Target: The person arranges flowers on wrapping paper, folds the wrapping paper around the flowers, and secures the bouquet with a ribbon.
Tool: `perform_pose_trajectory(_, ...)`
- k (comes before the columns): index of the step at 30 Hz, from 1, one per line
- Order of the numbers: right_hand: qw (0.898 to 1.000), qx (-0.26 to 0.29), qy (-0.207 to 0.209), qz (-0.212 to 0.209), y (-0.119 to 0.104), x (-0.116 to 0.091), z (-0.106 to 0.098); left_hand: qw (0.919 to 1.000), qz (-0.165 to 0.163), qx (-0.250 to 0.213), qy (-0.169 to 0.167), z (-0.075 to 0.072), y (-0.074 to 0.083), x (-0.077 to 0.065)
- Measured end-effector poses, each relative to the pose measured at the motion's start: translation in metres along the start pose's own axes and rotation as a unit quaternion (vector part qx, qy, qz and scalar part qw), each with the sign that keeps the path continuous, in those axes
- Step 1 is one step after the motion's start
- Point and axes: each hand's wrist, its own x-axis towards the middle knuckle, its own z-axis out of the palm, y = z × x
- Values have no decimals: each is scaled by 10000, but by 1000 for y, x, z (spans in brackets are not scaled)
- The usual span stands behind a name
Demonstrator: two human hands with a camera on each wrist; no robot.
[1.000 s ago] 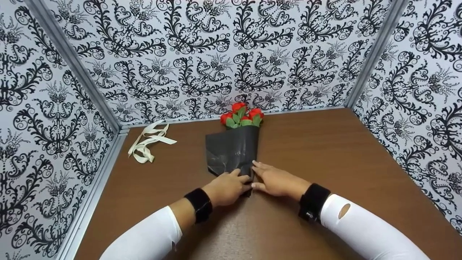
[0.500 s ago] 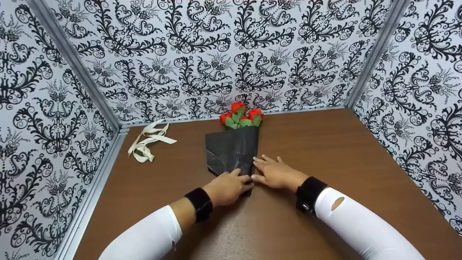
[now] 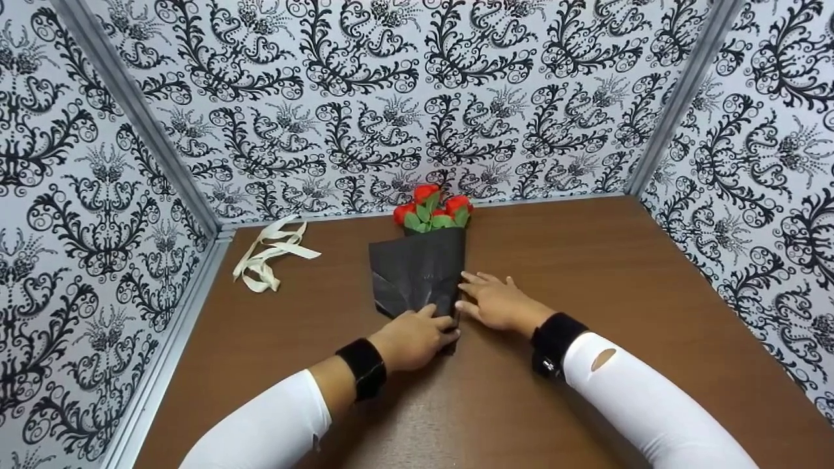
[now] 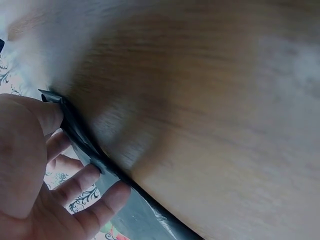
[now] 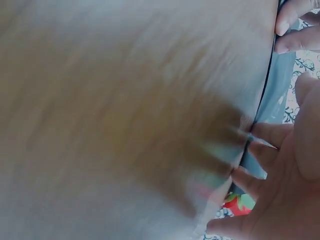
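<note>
A bouquet of red roses with green leaves lies wrapped in black paper on the brown table, its flowers toward the back wall. My left hand presses on the narrow lower end of the wrap; in the left wrist view its fingertips touch the dark sheet, spread apart. Along the right edge of the paper rests my right hand, fingers stretched out and flat. The right wrist view shows its fingertips right at that edge. The stems are hidden inside the wrap.
A loose cream ribbon lies crumpled at the back left of the wooden table. Patterned black-and-white walls with grey metal corner posts enclose the table at the back and both sides.
My right hand has slid up along the right edge of the paper, away from my left hand. The left hand stays in place on the wrap.
</note>
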Motion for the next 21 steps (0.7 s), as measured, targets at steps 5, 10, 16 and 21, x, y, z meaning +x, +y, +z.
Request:
perform_pose_trajectory(5,9999,-97,89,-2,4,8,-2,10000,22,-3,44,1,-1,0)
perform_pose_trajectory(10,9995,-250,111,149,9,19,-2,10000,-18,-20,-45,1,-1,0)
perform_pose_trajectory(16,9994,-197,-59,289,13,32,-8,10000,-9,-6,-34,-1,-2,-2)
perform_pose_trajectory(21,9988,-218,-201,381,16,41,-14,9999,42,-39,93,-5,0,-3)
